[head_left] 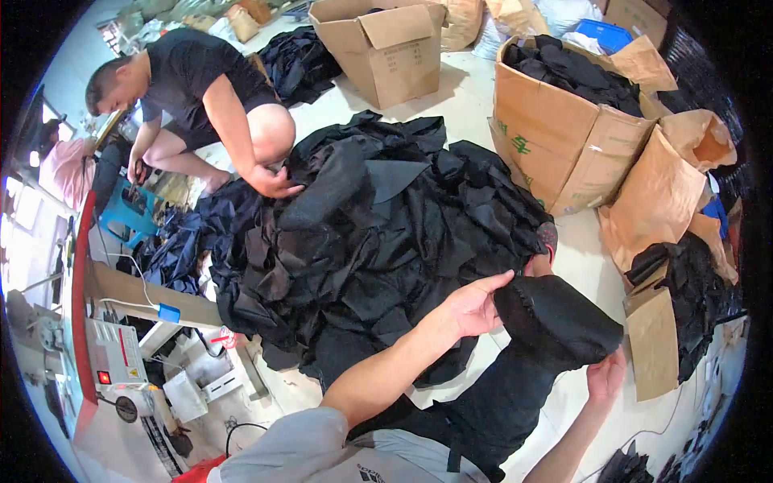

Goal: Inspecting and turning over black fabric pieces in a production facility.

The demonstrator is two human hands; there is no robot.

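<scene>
Beside the large black cloth heap, the left hand and right hand pinched opposite ends of a wide black fabric piece; even tension was probably best.

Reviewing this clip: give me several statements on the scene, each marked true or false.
1. The left hand and right hand both hold black cloth. True.
2. The co-worker stands upright. False: that person in dark clothes is low down with knees bent.
3. A large fabric heap lies beyond the left hand. True.
4. The plastic stool is red. False: the blue stool is the one there.
5. The carton at upper right holds only bottles. False: the open carton has dark fabric in it.
</scene>
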